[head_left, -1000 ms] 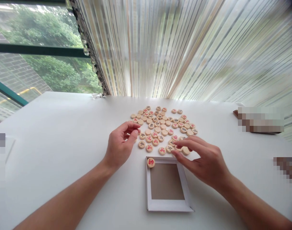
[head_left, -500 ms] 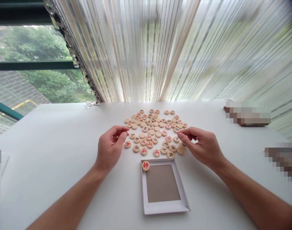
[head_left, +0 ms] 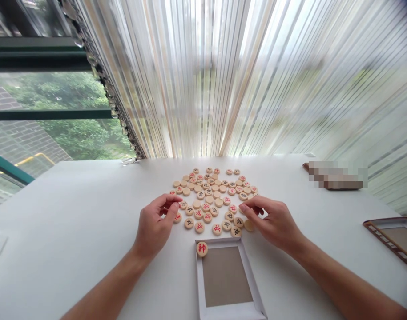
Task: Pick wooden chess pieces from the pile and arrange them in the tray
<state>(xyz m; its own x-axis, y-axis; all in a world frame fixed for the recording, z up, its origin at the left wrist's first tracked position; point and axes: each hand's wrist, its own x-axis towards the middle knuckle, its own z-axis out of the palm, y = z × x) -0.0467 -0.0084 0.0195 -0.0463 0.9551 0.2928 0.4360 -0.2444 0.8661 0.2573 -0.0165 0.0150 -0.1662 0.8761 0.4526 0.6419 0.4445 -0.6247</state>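
Several round wooden Chinese chess pieces (head_left: 208, 200) lie spread in a loose cluster on the white table, some showing red or black characters, others blank-side up. My left hand (head_left: 158, 222) hovers at the cluster's left edge, fingers loosely curled, thumb and index slightly apart, no piece visible between them. At the right edge is my right hand (head_left: 272, 218), its thumb and index tips near a partly covered piece (head_left: 241, 210); I see nothing held. A white shallow box (head_left: 235, 310) with a grey-brown floor stands nearest me. One red-marked piece (head_left: 202, 249) sits in its far left corner.
The white table (head_left: 90, 213) runs back to a string curtain (head_left: 196, 89) and a window at left. A brown box, partly blurred out (head_left: 343, 184), lies at the far right. Another brown-edged box piece (head_left: 383, 235) with a grey inside lies at the right edge.
The view has tilted up, so the table, pieces and box appear lower. The right hand has shifted slightly left over the pieces. The left hand keeps about the same pose.
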